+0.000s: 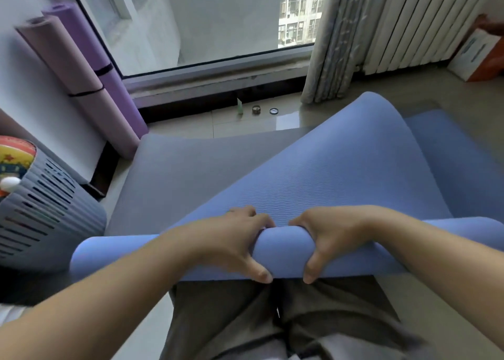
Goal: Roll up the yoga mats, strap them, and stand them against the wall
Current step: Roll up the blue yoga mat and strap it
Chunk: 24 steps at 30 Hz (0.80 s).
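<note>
Hands: your left hand [234,243] and right hand [324,239] clamp the blue mat [341,168] roll, lower centre, keeping it tight.
Done: two strapped mats [81,67] lean upper left.

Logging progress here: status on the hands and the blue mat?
Left hand and right hand both clamped on the blue mat roll. Mat partly rolled, rest on floor. Two strapped mats stand at wall. Nothing blocking.

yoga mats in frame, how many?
3. Pink mat and purple mat, both rolled, strapped, leaning on the wall at left. Blue mat on the floor, partly rolled, left hand and right hand gripping the roll. None visibly hidden.
</note>
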Motion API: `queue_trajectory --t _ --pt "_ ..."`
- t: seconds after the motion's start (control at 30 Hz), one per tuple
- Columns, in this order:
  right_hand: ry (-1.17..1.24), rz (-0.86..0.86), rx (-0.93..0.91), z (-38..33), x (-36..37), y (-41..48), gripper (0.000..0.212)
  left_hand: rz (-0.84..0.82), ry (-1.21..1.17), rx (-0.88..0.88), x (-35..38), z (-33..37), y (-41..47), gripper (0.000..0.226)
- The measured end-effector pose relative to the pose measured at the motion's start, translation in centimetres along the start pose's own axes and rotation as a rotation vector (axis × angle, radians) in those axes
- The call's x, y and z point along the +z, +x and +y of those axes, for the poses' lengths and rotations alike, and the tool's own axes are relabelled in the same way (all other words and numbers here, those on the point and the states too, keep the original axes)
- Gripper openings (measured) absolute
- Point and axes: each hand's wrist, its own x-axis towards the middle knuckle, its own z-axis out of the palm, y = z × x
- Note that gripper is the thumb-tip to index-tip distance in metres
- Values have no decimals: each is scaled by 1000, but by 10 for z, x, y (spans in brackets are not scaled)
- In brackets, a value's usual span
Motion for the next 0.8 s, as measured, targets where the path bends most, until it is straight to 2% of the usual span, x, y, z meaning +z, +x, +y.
queue_trajectory --t 0.1,0.17,0.23,0.33,0.4,0.43,0.5,0.6,0.7,0.8 --pt "35 -28 14 0 0 2 50 232 256 5 23 5 -12 71" --pt "-17 -2 22 -1 3 1 50 283 294 -10 32 7 -10 67" --pt "-162 96 51 -5 10 -6 55 243 243 1 28 3 -4 63" --pt "-583 485 26 -4 35 -14 79 118 70 38 14 -9 4 57" --pt "-640 675 -27 1 52 -10 85 7 1 36 1 -12 10 53" --pt "-625 744 -55 5 57 -7 80 -53 -13 21 -4 -13 13 52" --pt "-575 700 -31 6 52 -3 66 -74 -20 -2 -7 -13 17 53" --pt "-429 507 15 3 31 -5 62 175 185 -24 8 -6 13 72" --pt "-324 358 30 3 11 1 67 414 421 -49 28 4 10 76" --pt "-349 328 58 -1 3 2 70 412 355 -54 23 -1 16 73"
